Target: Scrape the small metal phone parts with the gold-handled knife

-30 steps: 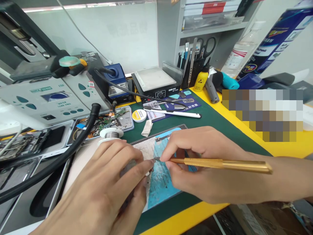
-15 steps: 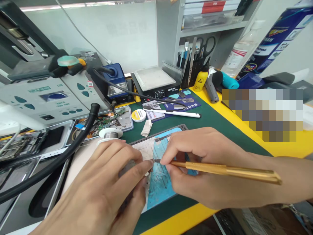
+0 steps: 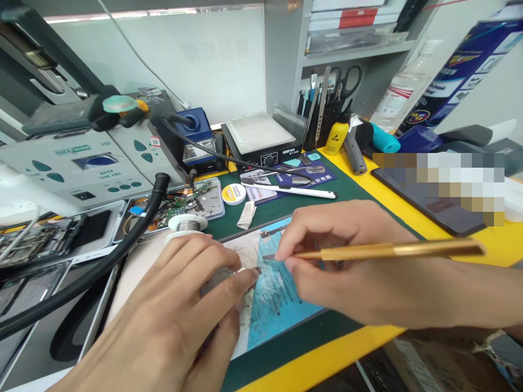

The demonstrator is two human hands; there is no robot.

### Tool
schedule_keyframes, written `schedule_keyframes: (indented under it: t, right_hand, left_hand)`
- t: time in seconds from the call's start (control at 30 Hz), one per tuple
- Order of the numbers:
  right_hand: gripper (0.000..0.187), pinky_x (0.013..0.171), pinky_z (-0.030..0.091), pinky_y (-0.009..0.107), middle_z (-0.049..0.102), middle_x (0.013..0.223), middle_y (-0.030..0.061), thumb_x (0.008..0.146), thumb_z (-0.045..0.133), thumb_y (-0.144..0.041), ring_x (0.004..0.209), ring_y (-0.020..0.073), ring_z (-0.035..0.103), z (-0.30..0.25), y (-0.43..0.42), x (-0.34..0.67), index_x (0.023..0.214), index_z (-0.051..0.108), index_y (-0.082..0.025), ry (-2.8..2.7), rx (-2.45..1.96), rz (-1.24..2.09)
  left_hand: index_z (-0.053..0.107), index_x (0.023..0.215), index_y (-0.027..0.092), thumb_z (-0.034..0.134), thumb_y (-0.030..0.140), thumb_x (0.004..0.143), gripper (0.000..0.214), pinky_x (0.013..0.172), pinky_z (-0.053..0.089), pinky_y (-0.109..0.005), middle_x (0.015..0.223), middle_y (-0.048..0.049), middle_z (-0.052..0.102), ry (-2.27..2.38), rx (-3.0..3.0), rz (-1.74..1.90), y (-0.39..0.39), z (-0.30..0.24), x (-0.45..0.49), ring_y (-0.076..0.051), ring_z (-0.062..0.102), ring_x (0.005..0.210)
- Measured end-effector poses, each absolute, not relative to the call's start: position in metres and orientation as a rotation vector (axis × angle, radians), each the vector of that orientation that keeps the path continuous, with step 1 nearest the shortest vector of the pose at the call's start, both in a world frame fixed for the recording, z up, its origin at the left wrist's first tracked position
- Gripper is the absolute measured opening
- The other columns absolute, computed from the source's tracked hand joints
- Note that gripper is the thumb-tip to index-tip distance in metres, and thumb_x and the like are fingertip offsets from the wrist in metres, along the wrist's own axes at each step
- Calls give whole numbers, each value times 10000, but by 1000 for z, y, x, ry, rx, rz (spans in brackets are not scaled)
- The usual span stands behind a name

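Note:
Between thumb and forefinger my right hand [image 3: 343, 261] grips a gold-handled craft knife [image 3: 392, 250], its blade pointing left. The blade tip sits just right of my left fingertips, over a scratched blue and white work pad [image 3: 281, 296]. My left hand [image 3: 183, 305] rests curled on the white side of that pad, closed around something small. Only a tiny dark end [image 3: 258, 270] shows at the fingertip; the rest is hidden. Near the pad's top edge lies a thin metal strip [image 3: 273, 232]. Beyond my left knuckles stands a solder spool [image 3: 187, 224].
At the left are a rework station [image 3: 93, 163], a black hose [image 3: 126, 245] and a tray of circuit boards [image 3: 210, 198]. Behind the pad lie a white pen-like tool [image 3: 302, 190] and a round tin [image 3: 233, 193]. A dark phone-like slab [image 3: 433, 204] is at the right.
My right hand has drawn the knife slightly up and right, so its blade is now apart from the left fingertips. My left hand stays nearly still. The view has shifted slightly.

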State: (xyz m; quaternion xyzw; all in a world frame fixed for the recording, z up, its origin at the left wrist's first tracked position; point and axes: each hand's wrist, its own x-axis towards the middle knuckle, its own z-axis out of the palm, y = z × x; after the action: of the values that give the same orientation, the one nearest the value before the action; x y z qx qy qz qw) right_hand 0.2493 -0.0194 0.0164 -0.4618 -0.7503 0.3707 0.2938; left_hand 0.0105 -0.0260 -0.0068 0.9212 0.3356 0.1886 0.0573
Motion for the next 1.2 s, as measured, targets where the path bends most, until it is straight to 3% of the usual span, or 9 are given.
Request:
schedule_keyframes:
  t: [0.17,0.27,0.33,0.4,0.53,0.73,1.2]
  right_hand:
    - [134,359,369,147,593,513,-65,719,654,-68,404,69,482,28,-7,253,744,697,-193,-1746,-1341,1299]
    - [24,341,393,171,593,471,-53,796,686,-186,357,88,486,31,-3,254,786,706,-197,-1724,-1410,1397]
    - [55,349,406,177,598,475,-45,818,700,-244,367,97,499,31,-3,255,788,702,-197,-1733,-1430,1443]
    - [4,365,417,174,593,477,-52,802,704,-205,386,99,510,31,-4,255,803,701,-203,-1733,-1442,1520]
    - [134,385,414,171,568,462,-76,757,668,-106,393,94,496,31,-4,254,825,704,-215,-1700,-1467,1649]
    - [149,382,384,151,523,459,-80,730,645,-61,401,76,468,29,-6,249,791,694,-187,-1681,-1416,1679]
    - [128,364,386,132,545,496,-78,762,668,-68,392,58,457,22,-8,247,795,690,-190,-1675,-1395,1659]
  left_hand:
    - [664,1200,292,564,124,920,341,1000,517,-452,1157,-56,660,937,2818,569,-26,-5,9,-244,594,1107]
    - [663,1193,301,540,95,923,362,1061,468,-470,1193,-39,658,923,2818,570,-27,-5,8,-235,579,1139]
    - [672,1168,292,510,70,925,367,1077,435,-468,1221,-31,648,889,2815,602,-26,-6,8,-228,558,1163]
    - [687,1120,262,488,57,924,346,1048,431,-460,1212,-39,646,842,2806,657,-25,-8,9,-227,545,1156]
    - [694,1092,242,485,75,929,312,950,459,-458,1181,-64,642,790,2792,691,-23,-9,10,-236,549,1098]
    - [645,1206,327,518,97,939,375,1011,479,-440,1271,-32,616,910,2706,520,-26,-7,7,-232,545,1167]
    - [673,1126,298,501,76,940,337,1019,418,-418,1232,22,673,828,2804,704,-20,-9,9,-210,546,1164]
